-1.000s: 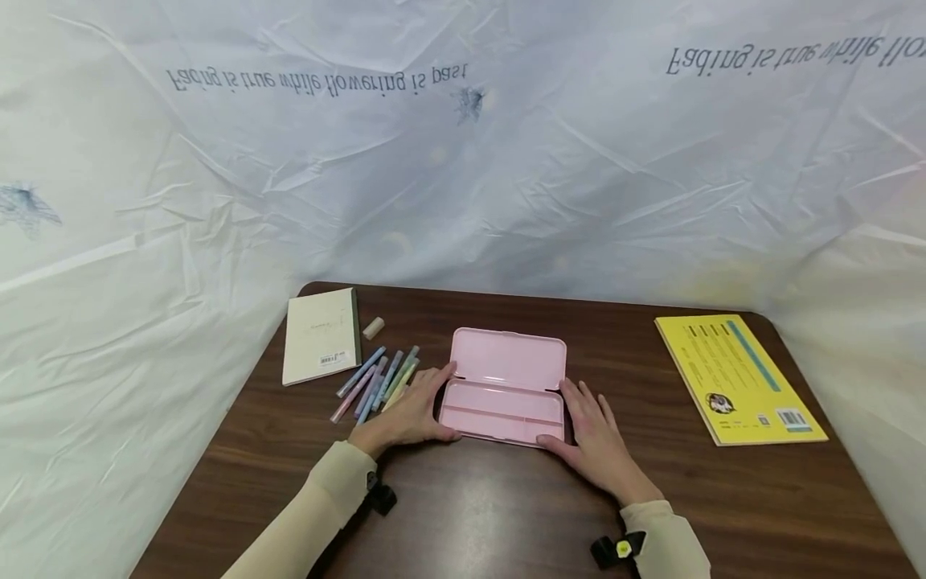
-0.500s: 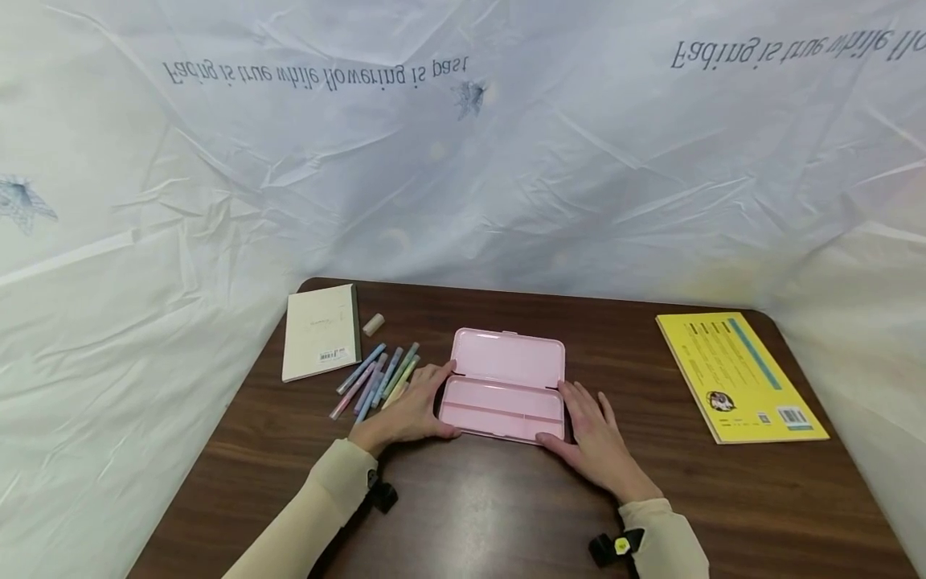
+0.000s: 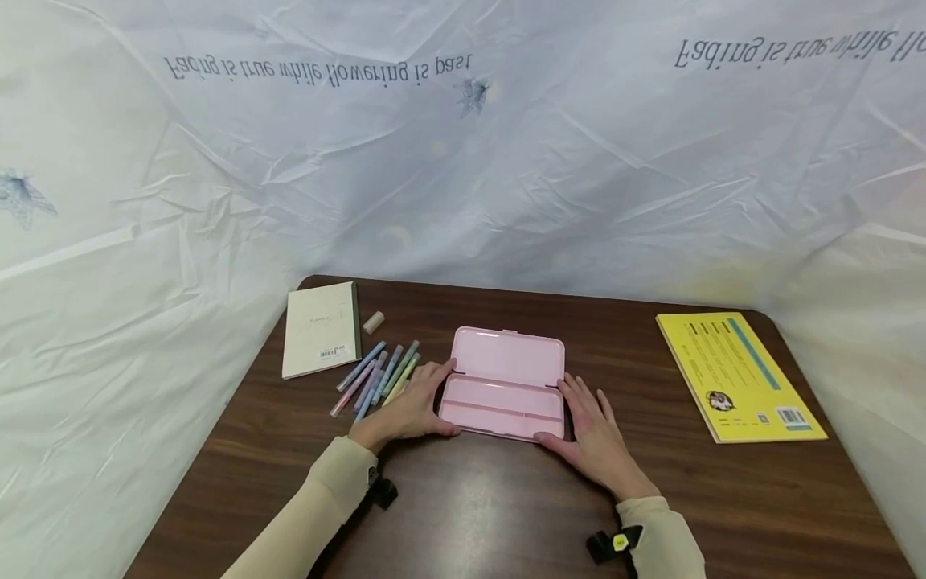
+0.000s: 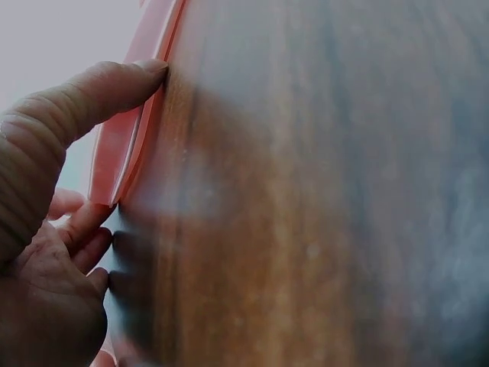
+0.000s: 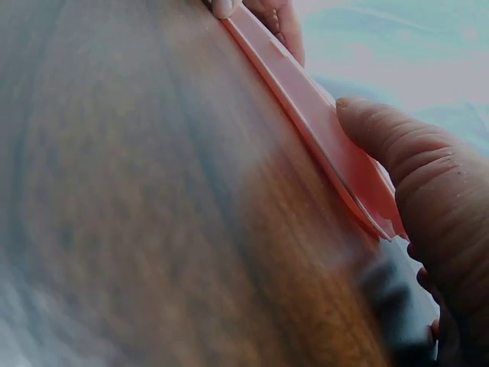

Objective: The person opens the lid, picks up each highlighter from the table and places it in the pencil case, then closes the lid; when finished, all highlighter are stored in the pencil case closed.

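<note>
The step in hand looks to be steadying the shallow, pink, plastic-looking pencil case [image 3: 473, 393], which lies on the dark brown wood-grain table [image 3: 463, 498], its lid open on the far side. The left hand [image 3: 407, 412] and right hand [image 3: 599, 446] grip its opposite ends between thumb and fingers. The next move probably calls for an even hold or a gentle release, keeping clear of the slim pastel markers [image 3: 391, 375] just beside the left hand.

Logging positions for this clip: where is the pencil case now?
Just below centre in the head view, the pink pencil case lies open on the table, between the left hand and right hand.
</note>
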Motion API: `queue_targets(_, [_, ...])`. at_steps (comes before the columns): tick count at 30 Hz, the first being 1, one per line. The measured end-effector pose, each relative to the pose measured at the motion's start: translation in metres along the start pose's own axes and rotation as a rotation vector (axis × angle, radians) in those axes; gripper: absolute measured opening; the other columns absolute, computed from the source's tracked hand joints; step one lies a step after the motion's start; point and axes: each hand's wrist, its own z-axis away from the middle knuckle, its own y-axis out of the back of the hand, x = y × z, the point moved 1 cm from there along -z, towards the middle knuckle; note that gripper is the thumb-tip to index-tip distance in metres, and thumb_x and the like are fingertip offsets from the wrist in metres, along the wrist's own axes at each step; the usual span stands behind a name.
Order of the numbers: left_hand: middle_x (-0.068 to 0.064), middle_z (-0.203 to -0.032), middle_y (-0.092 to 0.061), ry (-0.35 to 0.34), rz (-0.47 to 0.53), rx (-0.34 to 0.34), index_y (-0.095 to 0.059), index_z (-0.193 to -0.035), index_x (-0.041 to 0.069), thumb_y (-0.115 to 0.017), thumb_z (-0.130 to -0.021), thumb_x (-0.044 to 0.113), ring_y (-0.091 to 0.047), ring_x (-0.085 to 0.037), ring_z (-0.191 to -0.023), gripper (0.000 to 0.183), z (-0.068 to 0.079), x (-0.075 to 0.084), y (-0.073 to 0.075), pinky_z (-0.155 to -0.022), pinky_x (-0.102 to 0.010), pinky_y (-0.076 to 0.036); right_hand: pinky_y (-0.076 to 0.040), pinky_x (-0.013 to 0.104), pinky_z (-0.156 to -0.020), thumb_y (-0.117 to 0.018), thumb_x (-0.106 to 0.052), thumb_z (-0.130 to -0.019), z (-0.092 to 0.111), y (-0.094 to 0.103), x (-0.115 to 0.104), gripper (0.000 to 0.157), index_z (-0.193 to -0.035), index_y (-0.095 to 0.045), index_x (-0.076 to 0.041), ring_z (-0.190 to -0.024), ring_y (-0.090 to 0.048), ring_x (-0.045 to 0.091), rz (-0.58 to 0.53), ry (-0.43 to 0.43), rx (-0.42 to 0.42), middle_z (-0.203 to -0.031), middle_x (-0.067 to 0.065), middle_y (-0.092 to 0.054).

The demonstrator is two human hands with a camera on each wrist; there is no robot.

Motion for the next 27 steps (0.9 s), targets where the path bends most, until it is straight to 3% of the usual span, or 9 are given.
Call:
queue_targets(7, [-0.012, -0.156, -0.045, 0.011, 0.005, -0.007, -0.024, -0.168, 0.012, -0.092, -0.074, 0.054, -0.040, -0.030, -0.141, 0.123, 0.005, 0.003, 0.004, -0.116, -0.055, -0.039, -0.008, 0.065, -0.125, -0.078, -0.058, -0.088, 0.001, -0.004, 0.001, 0.100, -0.161, -0.037, -0.003, -0.158, -0.023, 0.040, 0.001, -0.009, -0.012, -0.170, 0.021, -0.032])
queue_targets(11, [-0.012, -0.155, -0.047, -0.007, 0.056, 0.036, -0.023, -0.168, 0.008, -0.094, -0.074, 0.052, -0.038, -0.032, -0.146, 0.126, 0.010, 0.004, 0.009, -0.119, -0.057, -0.035, -0.008, 0.065, -0.125, -0.078, -0.058, -0.087, 0.001, -0.004, 0.000, 0.101, -0.161, -0.037, -0.004, -0.159, -0.023, 0.039, -0.007, -0.012, -0.015, -0.170, 0.020, -0.031])
queue_targets(15, [-0.014, -0.158, -0.048, -0.036, 0.107, 0.131, -0.023, -0.167, 0.003, -0.095, -0.077, 0.044, -0.034, -0.036, -0.153, 0.122, 0.016, 0.003, 0.019, -0.122, -0.059, -0.030, -0.008, 0.065, -0.125, -0.078, -0.059, -0.087, 0.001, -0.004, 0.000, 0.101, -0.161, -0.037, -0.004, -0.159, -0.023, 0.040, -0.007, -0.013, -0.014, -0.170, 0.020, -0.031])
queue_targets(19, [-0.018, -0.163, -0.043, -0.037, 0.153, 0.238, -0.022, -0.168, 0.006, -0.093, -0.081, 0.035, -0.031, -0.039, -0.155, 0.116, 0.028, 0.003, 0.035, -0.121, -0.063, -0.029, -0.008, 0.065, -0.125, -0.079, -0.058, -0.087, 0.001, -0.003, 0.000, 0.100, -0.161, -0.038, -0.004, -0.158, -0.024, 0.040, -0.004, -0.010, -0.007, -0.170, 0.020, -0.032])
queue_targets(27, [-0.018, -0.159, -0.045, -0.014, 0.283, 0.503, -0.029, -0.167, 0.015, -0.084, -0.092, 0.018, -0.047, -0.042, -0.144, 0.093, 0.053, -0.009, 0.060, -0.115, -0.064, -0.037, -0.008, 0.065, -0.125, -0.079, -0.057, -0.087, 0.000, 0.000, 0.001, 0.100, -0.161, -0.038, -0.003, -0.158, -0.025, 0.040, 0.000, 0.001, 0.004, -0.169, 0.021, -0.033])
